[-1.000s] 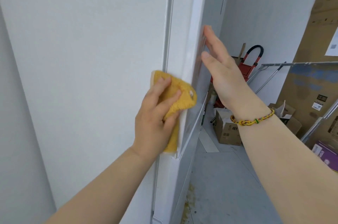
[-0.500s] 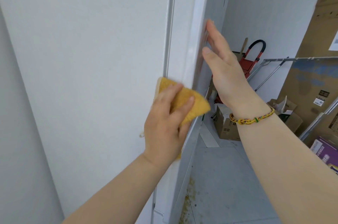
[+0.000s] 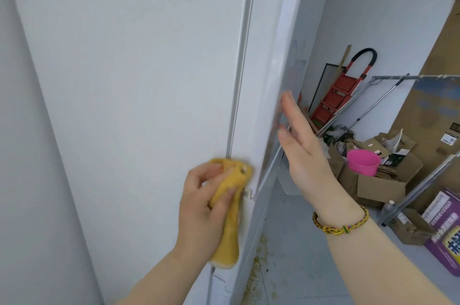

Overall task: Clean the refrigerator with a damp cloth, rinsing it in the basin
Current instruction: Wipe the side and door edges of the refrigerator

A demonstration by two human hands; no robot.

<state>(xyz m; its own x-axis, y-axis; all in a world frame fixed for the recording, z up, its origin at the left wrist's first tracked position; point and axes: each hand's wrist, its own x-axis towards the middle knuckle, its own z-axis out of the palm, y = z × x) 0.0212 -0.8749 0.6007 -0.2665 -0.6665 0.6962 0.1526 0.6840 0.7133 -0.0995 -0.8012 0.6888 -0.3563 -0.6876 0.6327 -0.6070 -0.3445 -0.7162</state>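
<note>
The white refrigerator (image 3: 139,80) fills the left of the head view, its side panel facing me and its door edge (image 3: 268,95) running down the middle. My left hand (image 3: 204,202) grips a yellow cloth (image 3: 227,222) and presses it against the door edge near the bottom corner of the upper door. My right hand (image 3: 303,148) lies flat with straight fingers against the door's front face, a braided bracelet on its wrist. A pink basin (image 3: 362,161) sits on cardboard boxes at the right.
A red step ladder (image 3: 336,95) leans on the far wall. A metal rack frame (image 3: 388,95) and several cardboard boxes (image 3: 378,187) crowd the right side. A purple box (image 3: 445,232) stands at the right edge. Brownish grime (image 3: 256,277) lies on the floor by the refrigerator's base.
My left hand has slid the cloth down the door edge to the lower corner. My right hand has moved down the door face. The view has tilted down, revealing the pink basin.
</note>
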